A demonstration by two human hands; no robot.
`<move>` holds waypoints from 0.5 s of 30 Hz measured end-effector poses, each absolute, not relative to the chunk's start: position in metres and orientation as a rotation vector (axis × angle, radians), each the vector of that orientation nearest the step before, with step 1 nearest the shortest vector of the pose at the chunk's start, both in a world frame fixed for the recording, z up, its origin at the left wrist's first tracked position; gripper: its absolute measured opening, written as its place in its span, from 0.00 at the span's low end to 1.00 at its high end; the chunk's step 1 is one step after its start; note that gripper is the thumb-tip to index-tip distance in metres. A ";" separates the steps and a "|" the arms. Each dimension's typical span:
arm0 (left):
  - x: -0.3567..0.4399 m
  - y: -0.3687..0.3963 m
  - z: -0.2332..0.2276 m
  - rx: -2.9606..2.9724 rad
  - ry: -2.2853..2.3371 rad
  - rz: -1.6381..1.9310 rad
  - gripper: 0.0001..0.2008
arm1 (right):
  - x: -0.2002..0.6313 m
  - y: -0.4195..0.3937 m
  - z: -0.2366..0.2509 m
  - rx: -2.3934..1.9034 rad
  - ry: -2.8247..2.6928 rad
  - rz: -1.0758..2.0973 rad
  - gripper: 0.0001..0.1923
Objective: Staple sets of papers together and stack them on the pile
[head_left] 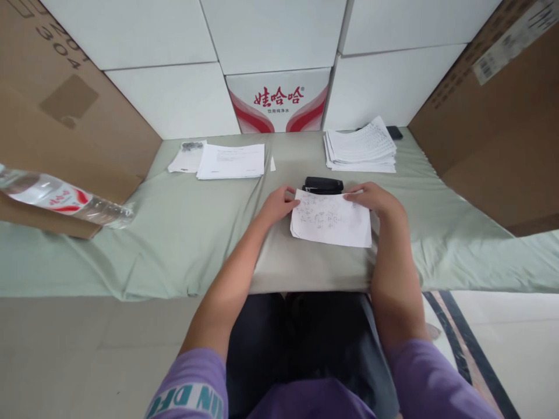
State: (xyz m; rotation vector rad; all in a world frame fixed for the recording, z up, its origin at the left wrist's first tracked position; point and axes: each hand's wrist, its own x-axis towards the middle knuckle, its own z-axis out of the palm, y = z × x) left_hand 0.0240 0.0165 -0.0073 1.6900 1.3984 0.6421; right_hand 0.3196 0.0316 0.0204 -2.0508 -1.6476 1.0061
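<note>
A few sheets of white paper [331, 224] with handwriting lie in front of me, slightly askew at their lower left corner. My left hand [279, 203] grips their upper left corner between thumb and fingers. At the upper right edge, my right hand [370, 198] has its thumb on top of the sheets, the other fingers partly hidden. Just beyond the paper's far edge rests a black stapler [323, 185], between both hands and touched by neither as far as I can see.
A stack of written sheets [360, 148] lies at the back right, a dark phone-like object [394, 132] behind it. Printed papers [231, 161] are at the back left. A water bottle [65, 198] lies by the left cardboard box [70, 128]. Another cardboard box [493, 134] stands right; white boxes [279, 35] line the back.
</note>
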 end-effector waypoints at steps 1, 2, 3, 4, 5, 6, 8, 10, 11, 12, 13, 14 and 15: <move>0.028 0.016 -0.009 1.718 1.426 0.673 0.15 | 0.320 0.031 0.021 -2.059 -1.637 1.006 0.15; 0.031 0.015 -0.010 1.747 1.457 0.699 0.14 | 0.320 0.031 0.022 -2.073 -1.622 1.000 0.15; 0.033 0.014 -0.011 1.774 1.487 0.721 0.13 | 0.321 0.030 0.024 -2.086 -1.607 0.988 0.15; 0.036 0.014 -0.011 1.796 1.515 0.735 0.13 | 0.321 0.028 0.026 -2.102 -1.591 0.972 0.16; 0.037 0.014 -0.012 1.814 1.537 0.741 0.12 | 0.322 0.027 0.028 -2.118 -1.577 0.958 0.16; 0.039 0.014 -0.012 1.829 1.553 0.741 0.12 | 0.322 0.026 0.030 -2.131 -1.568 0.946 0.17; 0.041 0.015 -0.011 1.846 1.571 0.725 0.11 | 0.322 0.025 0.033 -2.157 -1.560 0.934 0.17; 0.043 0.016 -0.010 1.849 1.581 0.705 0.11 | 0.323 0.025 0.034 -2.181 -1.554 0.940 0.16; 0.043 0.017 -0.009 1.851 1.584 0.695 0.10 | 0.323 0.025 0.034 -2.185 -1.555 0.943 0.15; 0.044 0.018 -0.009 1.854 1.585 0.687 0.10 | 0.323 0.025 0.033 -2.193 -1.556 0.945 0.15; 0.045 0.019 -0.009 1.859 1.585 0.679 0.10 | 0.323 0.025 0.033 -2.205 -1.555 0.944 0.15; 0.045 0.020 -0.009 1.866 1.583 0.671 0.10 | 0.324 0.026 0.032 -2.214 -1.559 0.939 0.14; 0.046 0.021 -0.009 1.873 1.581 0.664 0.10 | 0.324 0.025 0.031 -2.227 -1.566 0.931 0.13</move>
